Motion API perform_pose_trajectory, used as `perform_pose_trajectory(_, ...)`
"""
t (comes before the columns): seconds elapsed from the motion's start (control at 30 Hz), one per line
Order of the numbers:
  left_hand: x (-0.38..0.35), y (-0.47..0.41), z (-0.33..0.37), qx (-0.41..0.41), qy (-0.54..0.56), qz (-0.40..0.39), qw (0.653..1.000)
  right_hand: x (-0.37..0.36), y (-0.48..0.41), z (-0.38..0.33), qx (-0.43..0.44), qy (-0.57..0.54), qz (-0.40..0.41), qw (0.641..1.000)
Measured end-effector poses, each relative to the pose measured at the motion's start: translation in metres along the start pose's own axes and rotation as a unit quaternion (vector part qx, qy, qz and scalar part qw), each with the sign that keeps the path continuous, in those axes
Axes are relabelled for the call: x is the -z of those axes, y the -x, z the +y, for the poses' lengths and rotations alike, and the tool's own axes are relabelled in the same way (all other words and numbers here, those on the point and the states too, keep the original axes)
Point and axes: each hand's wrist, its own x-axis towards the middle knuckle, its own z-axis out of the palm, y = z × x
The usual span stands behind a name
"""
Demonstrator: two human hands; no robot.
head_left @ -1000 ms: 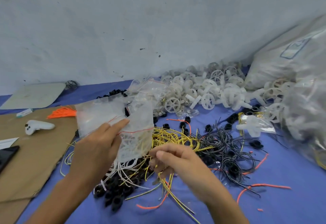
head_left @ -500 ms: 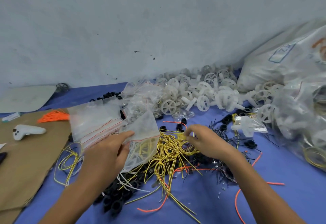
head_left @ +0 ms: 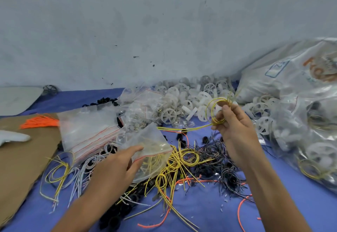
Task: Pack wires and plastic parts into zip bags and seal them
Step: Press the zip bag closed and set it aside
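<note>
Right hand (head_left: 235,127) pinches a coiled yellow wire (head_left: 217,111), raised; left hand (head_left: 116,166) grips a clear zip bag (head_left: 151,147) low over the wire pile.

The white object (head_left: 13,137) at the left is cut off by the edge, so its shape is incomplete. The grey sheet (head_left: 16,99) behind it and the cardboard (head_left: 23,160) also run out of the picture. The big sack (head_left: 291,71) at the right is blurred and cut; its orange letters cannot be read. The clear bags (head_left: 313,140) below it are smeared, their content unsure. The left hand (head_left: 116,166) hides most of its fingers under the zip bag (head_left: 151,146). The far end of the yellow wire coil (head_left: 217,111) in the right hand (head_left: 235,129) is blurred. Black parts (head_left: 113,219) lie mostly buried under the loose wires (head_left: 175,160).
</note>
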Motion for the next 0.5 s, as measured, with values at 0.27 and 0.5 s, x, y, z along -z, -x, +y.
perform_pose_trajectory(0.27,0.019,-0.007,0.0,-0.005,0.011,-0.09,0.996,-0.008,0.026,-0.013,0.016,0.279,-0.134,0.951)
perform_pose_trajectory(0.5,0.064,-0.007,0.057,-0.139,0.094,0.161,0.973,-0.044,0.045,-0.018,0.074,0.602,-0.295,0.739)
